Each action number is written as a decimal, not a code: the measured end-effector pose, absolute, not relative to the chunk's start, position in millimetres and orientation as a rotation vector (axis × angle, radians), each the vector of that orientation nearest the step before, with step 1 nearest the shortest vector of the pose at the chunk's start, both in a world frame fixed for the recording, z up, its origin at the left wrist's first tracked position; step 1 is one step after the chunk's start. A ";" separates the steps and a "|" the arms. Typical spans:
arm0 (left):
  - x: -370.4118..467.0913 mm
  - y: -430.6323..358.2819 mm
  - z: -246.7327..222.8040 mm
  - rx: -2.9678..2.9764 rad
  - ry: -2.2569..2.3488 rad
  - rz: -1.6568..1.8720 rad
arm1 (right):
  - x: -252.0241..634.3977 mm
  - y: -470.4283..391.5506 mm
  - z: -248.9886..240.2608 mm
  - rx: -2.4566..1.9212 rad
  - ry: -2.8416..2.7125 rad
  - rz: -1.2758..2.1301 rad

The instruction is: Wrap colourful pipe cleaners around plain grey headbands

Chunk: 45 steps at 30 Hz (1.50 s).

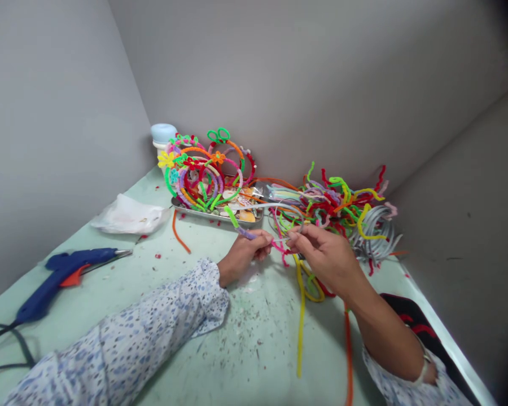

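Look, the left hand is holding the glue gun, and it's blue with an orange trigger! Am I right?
Not quite: the head view shows the glue gun lying on the table, not in the left hand, which holds a headband. It is blue with an orange trigger.

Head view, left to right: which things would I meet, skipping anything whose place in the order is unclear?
Blue glue gun, white plastic bag, short orange strip, left hand, right hand, coil of grey bands.
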<state>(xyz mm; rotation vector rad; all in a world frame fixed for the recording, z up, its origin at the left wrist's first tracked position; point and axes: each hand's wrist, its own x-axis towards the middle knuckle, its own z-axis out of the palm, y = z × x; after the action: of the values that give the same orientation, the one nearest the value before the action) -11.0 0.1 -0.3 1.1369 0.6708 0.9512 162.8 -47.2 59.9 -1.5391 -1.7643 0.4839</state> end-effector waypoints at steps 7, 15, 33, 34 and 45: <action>-11.9 3.6 7.0 0.796 0.583 0.944 | 177.7 -49.0 75.0 -1.519 -2.035 0.352; -12.2 6.1 2.5 0.781 0.575 0.957 | 190.6 -60.0 92.4 -1.316 -2.008 1.293; -7.1 1.0 0.5 0.962 0.558 0.864 | 154.1 -31.2 2.0 -1.234 -1.600 0.813; -7.0 1.0 0.5 0.963 0.562 0.862 | 154.0 -30.8 0.8 -1.231 -1.603 0.801; -7.3 1.1 0.1 1.015 0.570 0.850 | 153.8 -30.4 -4.9 -1.209 -1.601 0.722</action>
<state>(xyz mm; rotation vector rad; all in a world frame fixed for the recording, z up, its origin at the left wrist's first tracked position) -7.3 1.1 0.1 1.0152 0.5701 0.8501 153.8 -30.4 -4.9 -1.2093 -1.6014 0.7221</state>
